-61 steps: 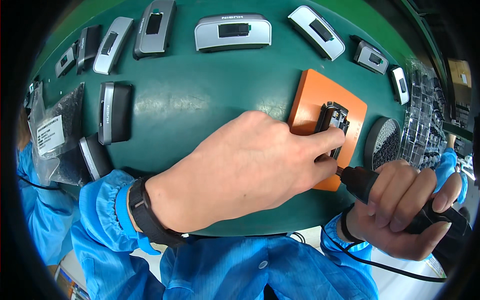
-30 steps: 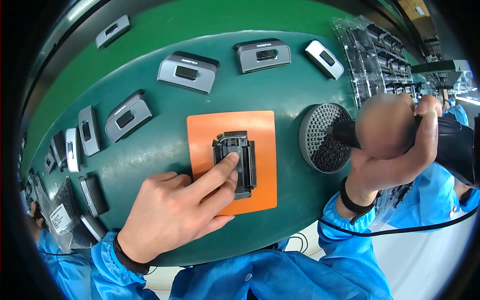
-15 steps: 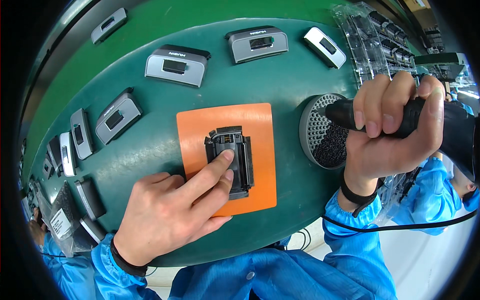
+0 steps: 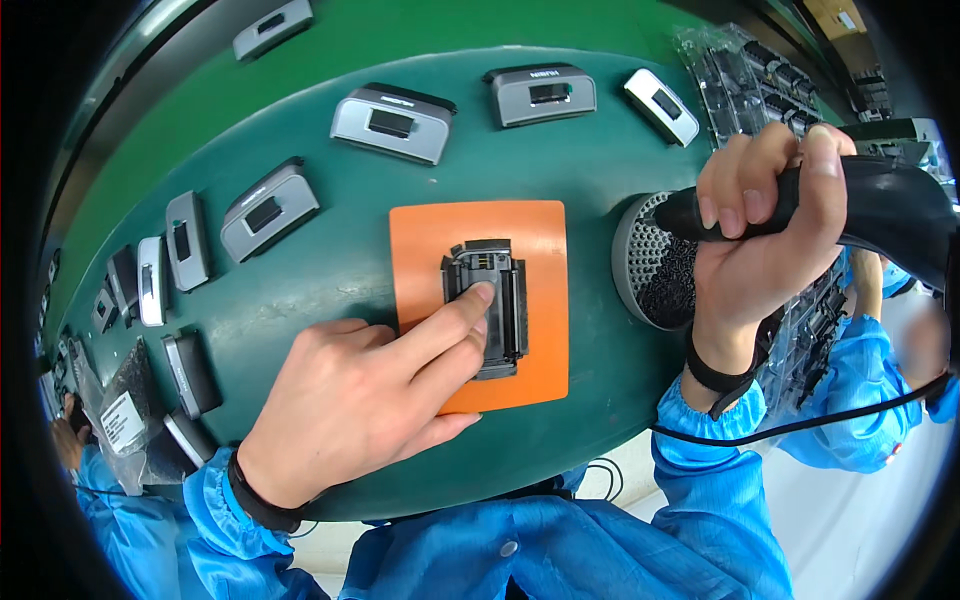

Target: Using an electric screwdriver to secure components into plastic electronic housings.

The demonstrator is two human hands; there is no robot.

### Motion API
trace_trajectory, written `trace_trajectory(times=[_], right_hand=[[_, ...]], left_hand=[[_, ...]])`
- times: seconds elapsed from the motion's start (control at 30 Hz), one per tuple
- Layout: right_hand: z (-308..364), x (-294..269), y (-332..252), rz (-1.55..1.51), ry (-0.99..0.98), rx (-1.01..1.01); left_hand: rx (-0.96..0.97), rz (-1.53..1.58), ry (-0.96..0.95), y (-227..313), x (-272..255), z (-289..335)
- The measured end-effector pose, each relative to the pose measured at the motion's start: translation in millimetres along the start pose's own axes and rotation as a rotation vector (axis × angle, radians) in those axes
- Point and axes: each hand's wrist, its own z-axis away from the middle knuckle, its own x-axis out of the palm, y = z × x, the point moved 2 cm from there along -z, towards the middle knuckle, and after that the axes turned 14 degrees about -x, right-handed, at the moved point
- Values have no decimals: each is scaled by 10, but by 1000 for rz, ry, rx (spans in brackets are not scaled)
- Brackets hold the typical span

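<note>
Left hand (image 4: 375, 400), fingers loosely extended, should steady the black housing (image 4: 514, 305). Right hand (image 4: 765, 225), fingers wrapped around the driver (image 4: 885, 195), should guide it squarely into the dish (image 4: 629, 285).

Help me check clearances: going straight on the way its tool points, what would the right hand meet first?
Probably the round grey dish of small black pieces: the black tool in the right hand shows its tip over that dish, though depth is hard to judge here.
</note>
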Motion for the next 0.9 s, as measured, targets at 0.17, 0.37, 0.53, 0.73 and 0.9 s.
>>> trace_trajectory(times=[0.17, 0.37, 0.53, 0.73, 0.9], right_hand=[[-85, -120, -462, -207, 56, -37], [-56, 262, -723, -445, -181, 81], [270, 827, -717, -641, -160, 90], [454, 834, -574, -434, -379, 86], [470, 889, -539, -406, -399, 129]], left_hand=[[61, 8, 36, -15, 27, 7], [21, 60, 50, -99, 86, 70], [53, 117, 101, -95, 104, 73], [93, 158, 173, -118, 123, 58], [108, 141, 165, -145, 141, 60]])
